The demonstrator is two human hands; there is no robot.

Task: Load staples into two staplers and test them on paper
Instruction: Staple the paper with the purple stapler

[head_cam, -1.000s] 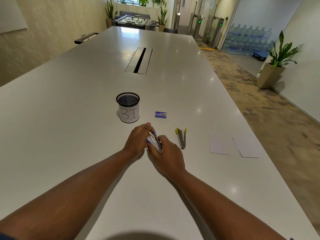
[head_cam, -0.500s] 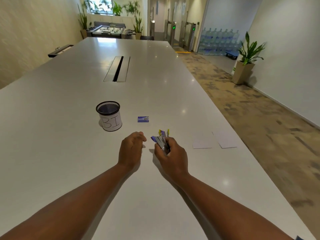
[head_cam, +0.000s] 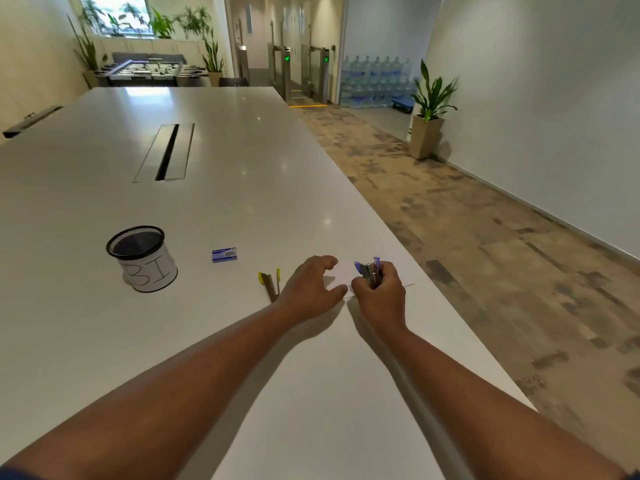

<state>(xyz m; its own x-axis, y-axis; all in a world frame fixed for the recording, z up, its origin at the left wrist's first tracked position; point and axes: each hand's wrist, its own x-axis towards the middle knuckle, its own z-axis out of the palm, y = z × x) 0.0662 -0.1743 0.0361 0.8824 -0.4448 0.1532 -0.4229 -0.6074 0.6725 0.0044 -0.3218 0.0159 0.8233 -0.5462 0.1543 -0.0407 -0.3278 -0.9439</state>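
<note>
Gripping the purple stapler (head_cam: 370,271), the right hand (head_cam: 379,297) has its fingers curled round the body, tip pointing up and away, held just above the sheet of paper (head_cam: 341,271) near the table's (head_cam: 242,188) right edge. Left hand (head_cam: 311,289) sits just beside it, fingers loosely bent and spread, thumb out, holding nothing; whether it touches the paper can't be told. Yellow stapler (head_cam: 270,285) lies open on the table, partly hidden behind the left hand. Blue staple box (head_cam: 224,255) lies further back. Mesh cup (head_cam: 142,258) marked "BI" stands to the left.
</note>
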